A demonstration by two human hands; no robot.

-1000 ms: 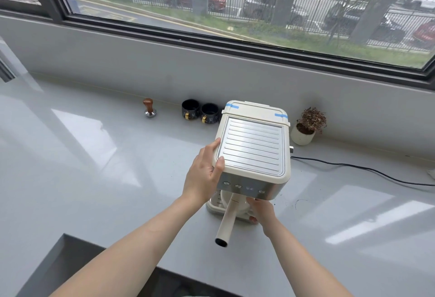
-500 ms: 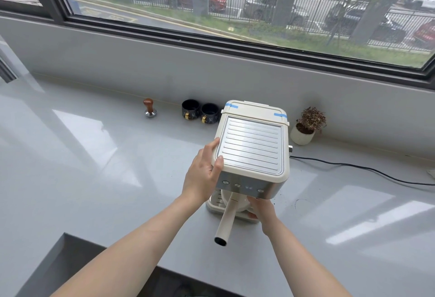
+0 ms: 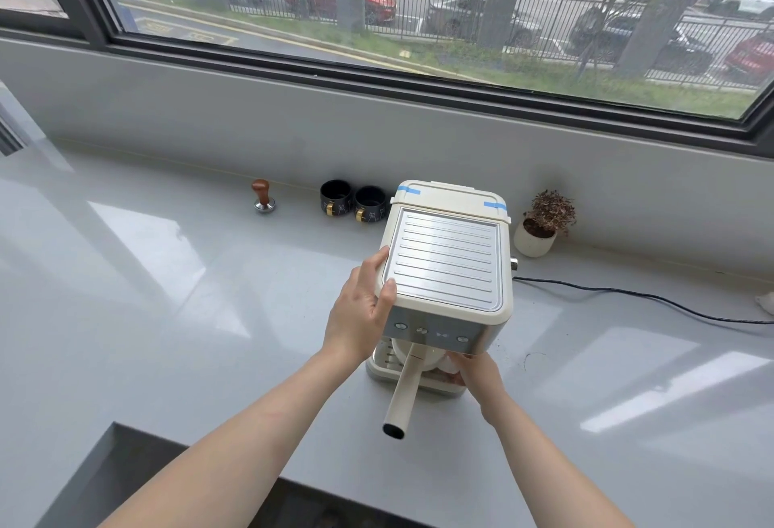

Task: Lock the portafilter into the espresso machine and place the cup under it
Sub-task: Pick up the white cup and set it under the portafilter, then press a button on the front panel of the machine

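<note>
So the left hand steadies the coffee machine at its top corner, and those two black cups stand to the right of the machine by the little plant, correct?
Not quite. The head view shows the left hand on the coffee machine at its top corner, as you say, but the two black cups stand to its left. Only the little plant is on its right.

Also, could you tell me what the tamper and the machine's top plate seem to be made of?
Tamper: likely a turned wooden handle, reddish-brown and smooth, on a shiny metal base. Top plate: seemingly brushed metal, silvery and ribbed, set in the espresso machine's matte cream shell, probably plastic.
</note>
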